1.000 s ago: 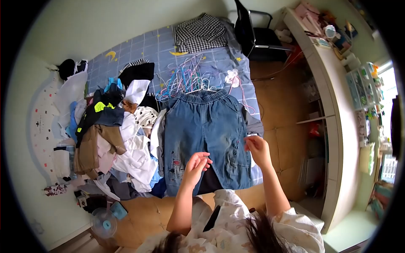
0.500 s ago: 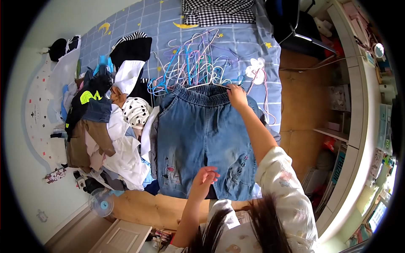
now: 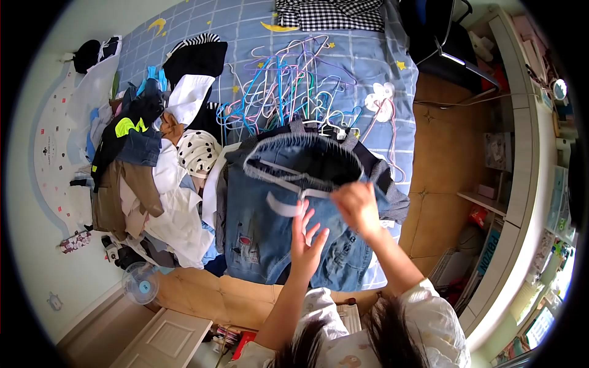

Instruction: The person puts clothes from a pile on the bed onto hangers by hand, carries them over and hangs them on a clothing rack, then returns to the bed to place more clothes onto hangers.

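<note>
Blue denim shorts (image 3: 257,239) with an elastic waist and a ripped patch lie in front of me. Their waist gapes, showing the dark inside. A pale strip that looks like a white hanger (image 3: 283,178) crosses the waist opening, and a blurred white curve stands out below it. My right hand (image 3: 357,208) is closed at the near right edge of the waistband; its fingertips are blurred. Just below the pale curve, my left hand (image 3: 307,245) is open with fingers apart, over the front of the shorts.
Several tangled hangers (image 3: 288,92) lie beyond the shorts on the blue bedspread (image 3: 227,18). A heap of clothes (image 3: 172,196) spreads at left. A checked garment (image 3: 331,15) is at the far edge, a black chair (image 3: 442,49) at upper right, a small fan (image 3: 140,283) at lower left.
My right hand has drawn the waistband toward me, and the waist now gapes. My left hand has risen toward it with its fingers spreading. Dark garments show behind the waist.
</note>
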### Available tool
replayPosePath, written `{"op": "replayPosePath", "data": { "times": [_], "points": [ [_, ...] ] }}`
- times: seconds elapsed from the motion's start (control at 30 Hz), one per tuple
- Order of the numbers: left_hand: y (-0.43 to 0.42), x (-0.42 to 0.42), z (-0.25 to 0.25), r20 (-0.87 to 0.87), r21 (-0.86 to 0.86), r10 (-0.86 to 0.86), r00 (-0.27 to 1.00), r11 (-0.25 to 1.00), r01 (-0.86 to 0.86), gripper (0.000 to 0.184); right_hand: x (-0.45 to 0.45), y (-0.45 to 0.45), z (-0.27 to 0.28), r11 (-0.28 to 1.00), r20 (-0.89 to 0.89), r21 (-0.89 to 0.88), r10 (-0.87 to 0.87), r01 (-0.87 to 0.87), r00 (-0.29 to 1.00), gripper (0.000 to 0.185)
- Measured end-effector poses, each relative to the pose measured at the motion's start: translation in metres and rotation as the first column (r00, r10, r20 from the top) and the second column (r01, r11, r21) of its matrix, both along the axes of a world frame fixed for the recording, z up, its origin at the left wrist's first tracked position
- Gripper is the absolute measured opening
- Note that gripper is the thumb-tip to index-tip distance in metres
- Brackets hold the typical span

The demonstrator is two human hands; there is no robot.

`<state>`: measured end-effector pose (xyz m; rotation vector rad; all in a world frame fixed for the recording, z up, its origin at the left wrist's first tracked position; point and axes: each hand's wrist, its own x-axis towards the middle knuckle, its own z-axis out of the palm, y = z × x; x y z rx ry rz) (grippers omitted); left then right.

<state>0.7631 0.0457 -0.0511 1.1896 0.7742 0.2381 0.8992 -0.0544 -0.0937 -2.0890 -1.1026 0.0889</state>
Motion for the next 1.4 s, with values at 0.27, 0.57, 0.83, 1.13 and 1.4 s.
{"op": "replayPosePath", "data": {
  "times": [0.27,0.57,0.83,1.13,1.4],
  "points": [
    [-0.017,-0.027,0.015,-0.044,-0.214,0.261,0.964,0.94,-0.264,0.011,0.059,-0.009,-0.011,0.904,-0.383,-0.079,-0.416,0.419,0.825,0.011],
    [-0.024,-0.052,0.007,-0.045,-0.188,0.209,0.977,0.959,-0.213,0.014,0.091,0.026,-0.163,0.726,-0.039,-0.567,-0.495,0.389,0.868,0.032],
    [-0.004,-0.048,0.015,-0.018,-0.202,0.162,0.987,0.966,-0.162,0.043,-0.009,-0.011,-0.001,0.91,-0.162,-0.018,-0.411,0.414,0.897,0.018],
    [-0.008,-0.07,0.024,-0.045,-0.381,0.41,0.911,0.836,-0.395,0.008,-0.046,-0.032,0.049,0.988,-0.398,0.13,0.129,-0.083,0.908,0.013],
    [-0.011,-0.112,0.021,-0.028,-0.501,0.396,0.918,0.789,-0.355,0.011,0.09,0.014,-0.156,0.817,-0.106,-0.508,-0.372,0.271,0.922,0.046]
  ]
}}
